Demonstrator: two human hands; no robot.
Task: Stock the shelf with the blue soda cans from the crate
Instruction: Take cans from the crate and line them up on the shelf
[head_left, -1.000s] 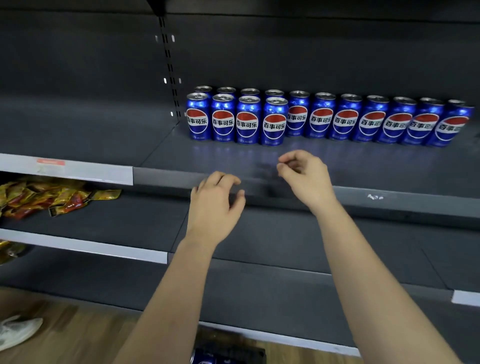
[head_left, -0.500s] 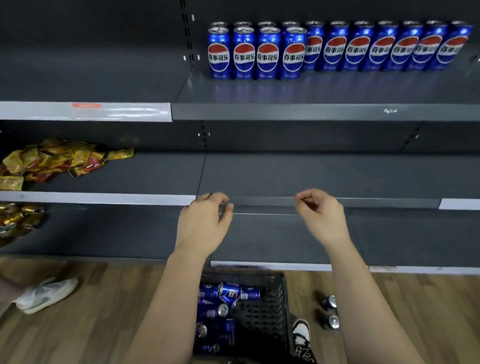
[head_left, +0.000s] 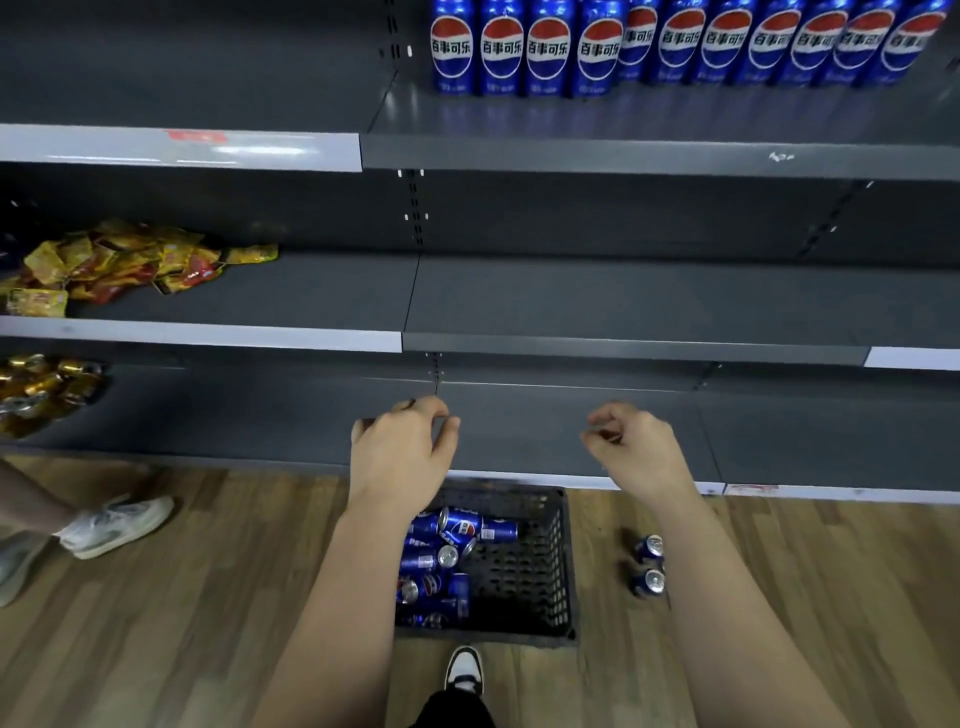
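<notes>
Several blue soda cans (head_left: 597, 52) stand upright in rows on the top dark shelf (head_left: 623, 156). On the wooden floor sits a black plastic crate (head_left: 524, 582), with several blue cans (head_left: 457, 530) lying loose in its left half. My left hand (head_left: 400, 452) hovers above the crate's far left corner, fingers loosely curled and holding nothing. My right hand (head_left: 631, 447) hangs to the right of the crate, fingers loosely curled, also without a can. My left forearm hides part of the crate.
Two blue cans (head_left: 648, 564) stand on the floor right of the crate. Yellow and red snack packets (head_left: 119, 265) lie on the middle shelf at left, gold cans (head_left: 41, 384) on the lowest shelf. Another person's shoes (head_left: 114, 525) are at left; my shoe (head_left: 465, 670) is below the crate.
My view has tilted down from the top shelf to the floor. Both hands have dropped from the top shelf's edge to just above the crate, still holding nothing.
</notes>
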